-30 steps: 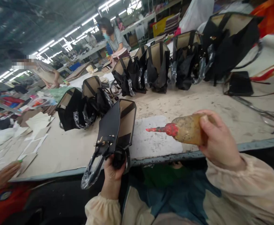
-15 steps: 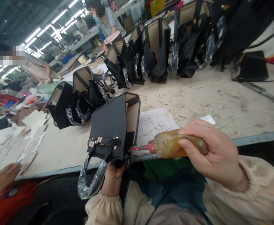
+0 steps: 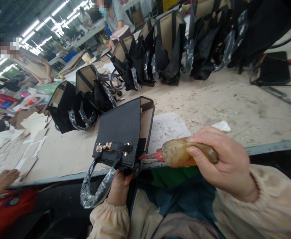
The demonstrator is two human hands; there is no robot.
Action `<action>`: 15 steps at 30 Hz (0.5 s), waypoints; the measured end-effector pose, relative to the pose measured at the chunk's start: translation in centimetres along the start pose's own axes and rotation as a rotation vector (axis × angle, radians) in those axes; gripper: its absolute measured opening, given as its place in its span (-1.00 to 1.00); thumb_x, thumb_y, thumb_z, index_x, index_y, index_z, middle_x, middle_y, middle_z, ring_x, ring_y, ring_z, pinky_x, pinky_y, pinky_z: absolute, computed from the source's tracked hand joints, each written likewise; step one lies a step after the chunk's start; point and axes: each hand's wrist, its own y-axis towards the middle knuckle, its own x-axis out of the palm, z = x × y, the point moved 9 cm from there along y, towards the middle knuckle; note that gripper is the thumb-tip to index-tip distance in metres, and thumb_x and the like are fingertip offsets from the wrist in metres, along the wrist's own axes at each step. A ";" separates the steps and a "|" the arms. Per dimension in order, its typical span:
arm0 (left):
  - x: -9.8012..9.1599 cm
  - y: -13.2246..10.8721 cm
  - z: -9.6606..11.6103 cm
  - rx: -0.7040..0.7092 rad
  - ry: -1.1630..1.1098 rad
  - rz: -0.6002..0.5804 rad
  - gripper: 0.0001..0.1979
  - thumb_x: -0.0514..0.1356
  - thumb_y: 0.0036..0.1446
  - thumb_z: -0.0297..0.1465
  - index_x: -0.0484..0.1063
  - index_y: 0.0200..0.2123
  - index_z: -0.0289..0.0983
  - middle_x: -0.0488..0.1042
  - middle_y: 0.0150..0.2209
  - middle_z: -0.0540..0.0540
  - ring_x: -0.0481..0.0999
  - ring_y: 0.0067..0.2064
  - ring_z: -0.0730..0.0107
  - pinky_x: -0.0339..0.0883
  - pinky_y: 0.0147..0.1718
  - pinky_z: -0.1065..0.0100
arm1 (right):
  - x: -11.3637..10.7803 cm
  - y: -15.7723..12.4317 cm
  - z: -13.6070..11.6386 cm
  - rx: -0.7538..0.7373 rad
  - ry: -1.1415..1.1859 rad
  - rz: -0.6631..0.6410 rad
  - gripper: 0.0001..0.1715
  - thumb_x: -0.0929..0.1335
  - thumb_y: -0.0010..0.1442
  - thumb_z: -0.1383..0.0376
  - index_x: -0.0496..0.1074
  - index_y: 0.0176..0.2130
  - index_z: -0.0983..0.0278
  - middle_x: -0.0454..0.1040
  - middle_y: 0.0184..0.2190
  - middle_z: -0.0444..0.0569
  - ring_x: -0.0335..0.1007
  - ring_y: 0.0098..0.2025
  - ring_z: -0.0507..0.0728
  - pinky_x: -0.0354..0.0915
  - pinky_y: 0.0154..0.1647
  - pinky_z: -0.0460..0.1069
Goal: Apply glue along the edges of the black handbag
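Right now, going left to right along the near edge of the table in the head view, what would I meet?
Another person's hand → black handbag, gripped from below by the left hand → red nozzle of the amber squeeze bottle → right hand holding that bottle.

Bright overhead strip lighting, blurred warped edges.
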 end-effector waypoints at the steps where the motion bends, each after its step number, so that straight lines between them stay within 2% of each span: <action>1: 0.2 0.0 0.1 0.009 -0.003 -0.008 -0.89 0.39 -0.30 -0.40 0.54 -0.57 -0.18 0.60 -0.46 -0.01 0.58 -0.40 0.29 0.51 -0.42 0.34 | 0.1 0.0 0.1 -0.001 -0.002 -0.006 -0.90 0.35 0.16 0.37 0.37 -0.25 0.21 0.43 -0.41 -0.08 0.36 -0.39 0.09 0.28 -0.41 -0.01; 7: 0.9 -0.2 0.1 0.026 0.014 -0.056 -0.90 0.35 -0.22 -0.41 0.55 -0.51 -0.17 0.58 -0.45 0.00 0.57 -0.30 0.24 0.51 -0.32 0.27 | -0.4 0.0 0.5 0.008 -0.047 0.019 -0.91 0.35 0.16 0.36 0.37 -0.26 0.21 0.43 -0.41 -0.07 0.36 -0.38 0.11 0.27 -0.40 0.01; 15: -1.6 0.5 -0.2 -0.017 0.007 0.016 -0.93 0.29 -0.17 -0.45 0.53 -0.50 -0.19 0.56 -0.51 0.02 0.55 -0.41 0.27 0.49 -0.29 0.21 | 0.1 -0.1 0.0 0.014 0.002 -0.045 -0.89 0.33 0.18 0.35 0.37 -0.23 0.17 0.44 -0.41 -0.08 0.36 -0.39 0.12 0.29 -0.43 0.01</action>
